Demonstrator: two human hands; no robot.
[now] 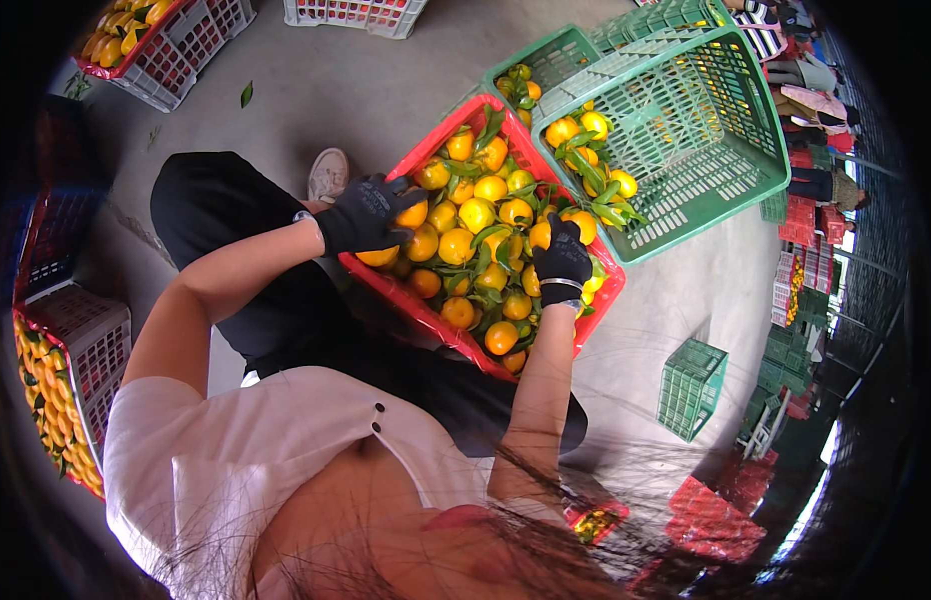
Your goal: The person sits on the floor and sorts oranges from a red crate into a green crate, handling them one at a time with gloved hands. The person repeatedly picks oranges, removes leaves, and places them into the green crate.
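Note:
A red-lined crate full of mandarins with green leaves sits before me, tilted in view. My left hand, in a black knit glove, is at the crate's left rim with its fingers around a mandarin. Also gloved in black, my right hand reaches onto the fruit at the right side. One mandarin touches its fingers on the left, another mandarin lies just beyond. Its fingertips are partly hidden, so its grip is unclear.
A green plastic crate with leafy mandarins adjoins the red-lined crate; another green crate stands behind. Filled grey crates are at the left. A small green crate sits on the concrete floor at right. Several people are farther off.

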